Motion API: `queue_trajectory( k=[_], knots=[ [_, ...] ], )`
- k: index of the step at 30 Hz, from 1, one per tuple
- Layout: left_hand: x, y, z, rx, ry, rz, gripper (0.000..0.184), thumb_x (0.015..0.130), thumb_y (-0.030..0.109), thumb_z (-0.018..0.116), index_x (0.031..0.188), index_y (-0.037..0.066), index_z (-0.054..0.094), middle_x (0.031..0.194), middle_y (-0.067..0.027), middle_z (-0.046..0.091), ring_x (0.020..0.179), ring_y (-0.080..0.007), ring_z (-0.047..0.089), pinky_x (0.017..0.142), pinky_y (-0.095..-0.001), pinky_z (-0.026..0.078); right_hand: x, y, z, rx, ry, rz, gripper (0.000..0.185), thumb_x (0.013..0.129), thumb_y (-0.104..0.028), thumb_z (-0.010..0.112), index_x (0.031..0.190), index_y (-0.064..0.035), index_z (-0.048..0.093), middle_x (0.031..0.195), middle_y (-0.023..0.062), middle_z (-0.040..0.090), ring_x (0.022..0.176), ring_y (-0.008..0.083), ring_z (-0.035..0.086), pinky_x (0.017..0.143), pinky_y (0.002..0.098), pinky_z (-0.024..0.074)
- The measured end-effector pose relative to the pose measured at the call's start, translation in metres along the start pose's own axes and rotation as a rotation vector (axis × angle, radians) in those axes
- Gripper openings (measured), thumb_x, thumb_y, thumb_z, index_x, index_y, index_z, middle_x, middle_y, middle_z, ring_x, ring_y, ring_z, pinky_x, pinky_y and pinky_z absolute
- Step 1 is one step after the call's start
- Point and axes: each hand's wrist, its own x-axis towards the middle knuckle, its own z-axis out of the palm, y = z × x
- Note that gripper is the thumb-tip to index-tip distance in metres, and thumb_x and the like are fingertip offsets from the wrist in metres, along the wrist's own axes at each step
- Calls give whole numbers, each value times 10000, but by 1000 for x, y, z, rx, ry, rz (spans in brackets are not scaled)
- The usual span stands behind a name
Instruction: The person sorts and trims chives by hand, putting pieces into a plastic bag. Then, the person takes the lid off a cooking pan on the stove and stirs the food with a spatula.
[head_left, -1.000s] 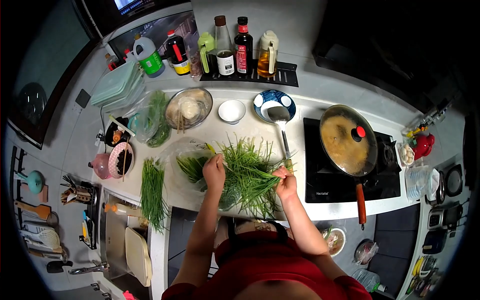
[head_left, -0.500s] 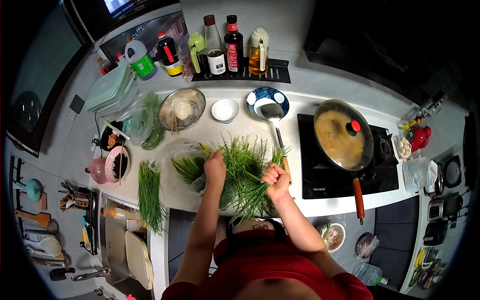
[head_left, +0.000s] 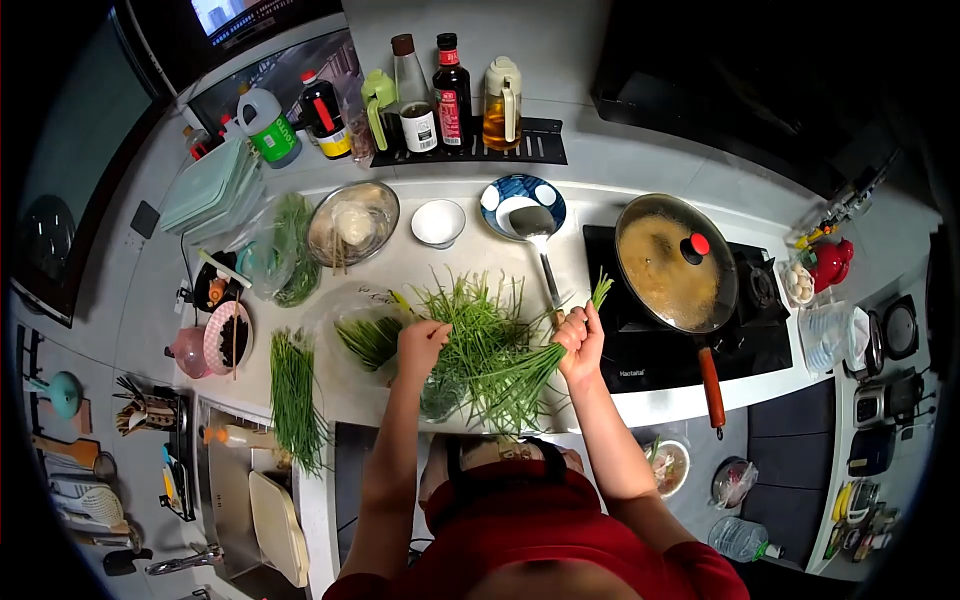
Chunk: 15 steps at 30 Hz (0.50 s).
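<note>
Right hand [head_left: 577,338] clamped around a bunch of chives [head_left: 545,360] at the right edge of the heap [head_left: 480,320] on the counter [head_left: 420,265]. Left hand [head_left: 423,342] curled at the heap's left edge, contents impossible to tell. Left of the heap, a plastic bag [head_left: 328,318]; right, a lidded pan [head_left: 676,265]; beyond, a white bowl [head_left: 438,222].

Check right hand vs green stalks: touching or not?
Touching. The head view shows the right hand closed around a bunch of green stalks, which stick out on both sides of the fist.
</note>
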Motion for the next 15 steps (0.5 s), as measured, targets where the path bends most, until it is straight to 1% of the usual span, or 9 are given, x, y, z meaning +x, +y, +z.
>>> queue_trajectory(
  k=[2, 3, 6, 7, 10, 11, 14, 15],
  knots=[
    [-9, 2, 5, 123, 59, 42, 178, 770, 163, 624, 882, 23, 619, 704, -109, 625, 578, -224, 579, 518, -318, 429, 2, 0, -4, 16, -38, -29, 315, 910, -278, 419, 650, -100, 420, 469, -33, 271, 371, 78, 221, 356, 220, 212],
    [-11, -3, 11, 136, 156, 118, 178, 791, 174, 616, 869, 14, 614, 691, -79, 621, 533, -157, 537, 494, -289, 408, 1, 1, -2, 24, -10, -40, 333, 911, -287, 417, 635, -100, 411, 464, -31, 270, 368, 82, 219, 351, 222, 208],
    [-22, 58, -5, -138, 124, -9, 177, 819, 185, 591, 865, 15, 609, 657, -58, 585, 510, -102, 476, 482, -254, 379, 2, 1, -8, -17, -25, -51, 336, 911, -288, 413, 635, -97, 415, 462, -29, 270, 368, 87, 219, 353, 224, 208],
    [-25, 65, -5, -189, 144, -4, 185, 834, 191, 578, 812, 10, 608, 620, -38, 535, 493, -93, 419, 469, -236, 348, 2, 2, -8, -2, -19, -53, 339, 913, -287, 408, 634, -95, 418, 460, -28, 273, 366, 90, 219, 354, 228, 206],
    [-33, 86, -12, -235, 12, 133, 196, 825, 186, 589, 749, 6, 606, 633, -39, 527, 498, -93, 420, 466, -231, 333, 3, 3, -10, -15, -18, -77, 337, 914, -283, 404, 634, -97, 422, 454, -28, 272, 363, 92, 216, 356, 231, 206],
    [-34, 90, -12, -229, -24, 206, 206, 804, 178, 613, 704, -1, 598, 634, -40, 530, 514, -113, 450, 467, -238, 346, 3, 3, -11, -25, -12, -87, 337, 913, -283, 405, 631, -98, 421, 452, -29, 270, 362, 91, 215, 355, 230, 205],
    [-40, 101, -8, -185, -117, 296, 162, 800, 126, 611, 706, -6, 607, 707, -49, 552, 604, -120, 511, 550, -233, 404, 4, 5, -11, -45, -3, -104, 338, 912, -280, 410, 624, -104, 418, 445, -30, 265, 358, 90, 212, 352, 228, 202],
    [-43, 107, -8, -180, -106, 347, 123, 749, 117, 659, 706, 11, 615, 770, -48, 569, 704, -157, 551, 641, -259, 438, 4, 5, -9, -44, -6, -104, 338, 911, -279, 412, 621, -106, 416, 444, -31, 263, 356, 90, 211, 350, 228, 201]
  ],
)
